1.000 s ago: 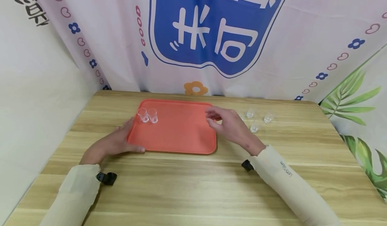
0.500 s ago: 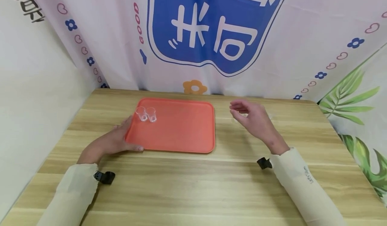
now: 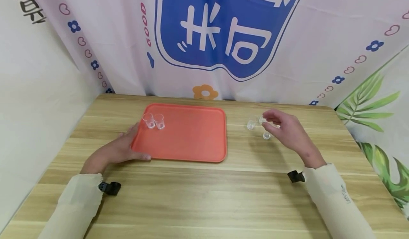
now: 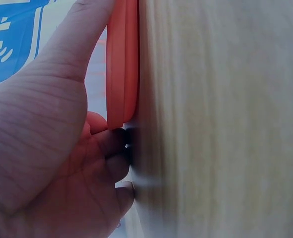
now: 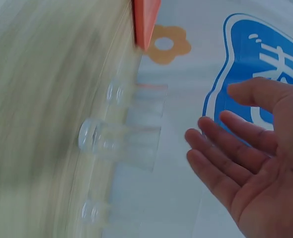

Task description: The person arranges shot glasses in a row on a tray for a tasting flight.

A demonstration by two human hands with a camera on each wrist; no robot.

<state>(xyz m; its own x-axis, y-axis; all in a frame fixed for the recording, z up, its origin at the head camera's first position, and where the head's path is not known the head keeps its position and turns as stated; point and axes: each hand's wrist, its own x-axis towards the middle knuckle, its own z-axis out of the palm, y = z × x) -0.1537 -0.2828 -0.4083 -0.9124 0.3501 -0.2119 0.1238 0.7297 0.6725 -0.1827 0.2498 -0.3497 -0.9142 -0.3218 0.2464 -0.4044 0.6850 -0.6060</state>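
My left hand (image 3: pixel 123 148) holds the near left corner of a red tray (image 3: pixel 191 136), its thumb along the front edge and its fingers at the left side. In the left wrist view, curled fingers (image 4: pixel 114 166) meet the tray's outer wall (image 4: pixel 117 64). Two small clear shot glasses (image 3: pixel 159 122) stand side by side at the tray's back left. My right hand (image 3: pixel 287 127) hovers with relaxed, parted fingers over more shot glasses (image 3: pixel 251 123) on the table right of the tray. In the right wrist view, nothing lies between its fingers, and an upright shot glass (image 5: pixel 124 144) stands near the fingertips.
The wood-grain table (image 3: pixel 198 196) reaches back to a printed curtain (image 3: pixel 127 54). A white wall (image 3: pixel 41 72) borders the left side; a leaf-patterned panel (image 3: pixel 377 100) borders the right. Another shot glass (image 3: pixel 266 135) stands partly below my right hand.
My right hand has moved right, from the tray's right edge to over the shot glasses. My left hand stays at the tray corner, and the two glasses on the tray keep their places.
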